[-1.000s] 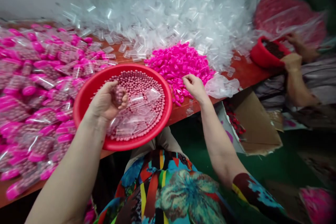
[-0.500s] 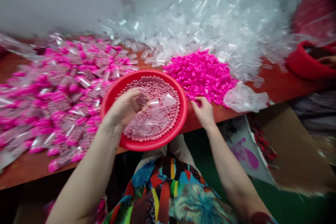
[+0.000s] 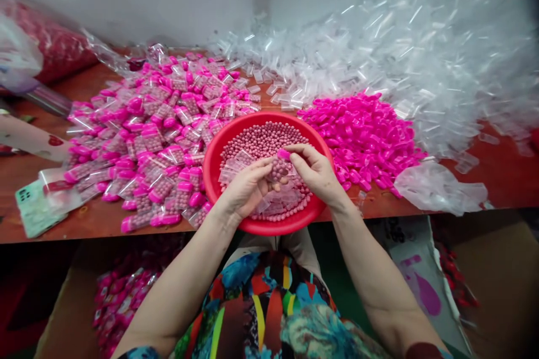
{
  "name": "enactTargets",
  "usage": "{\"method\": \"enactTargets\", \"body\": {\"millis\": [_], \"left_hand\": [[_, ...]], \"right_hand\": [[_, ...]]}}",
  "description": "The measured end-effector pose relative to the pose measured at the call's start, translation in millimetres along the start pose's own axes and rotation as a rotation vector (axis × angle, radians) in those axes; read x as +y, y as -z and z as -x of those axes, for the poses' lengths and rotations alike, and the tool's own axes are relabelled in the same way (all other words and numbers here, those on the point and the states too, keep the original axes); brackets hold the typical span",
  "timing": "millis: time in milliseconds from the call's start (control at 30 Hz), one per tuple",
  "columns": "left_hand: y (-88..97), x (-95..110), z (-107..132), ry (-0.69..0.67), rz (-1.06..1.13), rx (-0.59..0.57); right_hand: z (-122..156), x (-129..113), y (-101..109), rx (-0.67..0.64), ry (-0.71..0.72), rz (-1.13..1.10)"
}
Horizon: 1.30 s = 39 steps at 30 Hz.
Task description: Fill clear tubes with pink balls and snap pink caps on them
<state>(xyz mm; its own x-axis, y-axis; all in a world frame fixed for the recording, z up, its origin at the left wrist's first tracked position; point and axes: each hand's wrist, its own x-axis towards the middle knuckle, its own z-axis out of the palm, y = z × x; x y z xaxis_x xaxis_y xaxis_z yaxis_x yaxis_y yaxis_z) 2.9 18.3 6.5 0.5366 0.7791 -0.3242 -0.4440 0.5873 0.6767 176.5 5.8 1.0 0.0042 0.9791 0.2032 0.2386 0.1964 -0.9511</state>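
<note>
Over a red basin point(image 3: 211, 185) my two hands meet. My left hand point(image 3: 251, 185) is closed around a small clear plastic container point(image 3: 279, 170) filled with pink beads. Between finger and thumb of my right hand point(image 3: 314, 174) is a bright pink cap point(image 3: 283, 154), right at the container's upper end; whether it is seated there I cannot tell. Pink beads point(image 3: 269, 137) cover the inside of the basin, with several clear empty containers point(image 3: 281, 201) lying on them.
Left of the basin is a heap of capped, bead-filled containers point(image 3: 160, 140). A pile of pink caps point(image 3: 366, 140) lies on the right, with clear containers point(image 3: 379, 56) heaped behind. A phone point(image 3: 36, 210) and a crumpled plastic bag point(image 3: 440, 186) lie near the table's front edge.
My right hand has left the cap pile with a pink cap and come over the basin to the container in my left hand. The view has swung left.
</note>
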Motion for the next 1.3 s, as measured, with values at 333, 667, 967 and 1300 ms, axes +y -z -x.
{"method": "enactTargets", "body": {"millis": [333, 667, 967, 1300], "left_hand": [[17.5, 3.0, 12.7, -0.075, 0.034, 0.137], [18.0, -7.5, 12.7, -0.154, 0.093, 0.143], [12.6, -18.9, 17.8, -0.278, 0.122, 0.269], [11.2, -15.8, 26.9, -0.23, -0.124, 0.163]], "right_hand": [[-9.9, 20.9, -5.9, -0.015, 0.322, 0.531], [-1.8, -7.4, -34.4, 0.016, 0.123, 0.123], [15.0, -12.8, -54.4, 0.035, 0.345, 0.38], [-6.2, -23.9, -35.7, -0.109, 0.154, 0.121]]}}
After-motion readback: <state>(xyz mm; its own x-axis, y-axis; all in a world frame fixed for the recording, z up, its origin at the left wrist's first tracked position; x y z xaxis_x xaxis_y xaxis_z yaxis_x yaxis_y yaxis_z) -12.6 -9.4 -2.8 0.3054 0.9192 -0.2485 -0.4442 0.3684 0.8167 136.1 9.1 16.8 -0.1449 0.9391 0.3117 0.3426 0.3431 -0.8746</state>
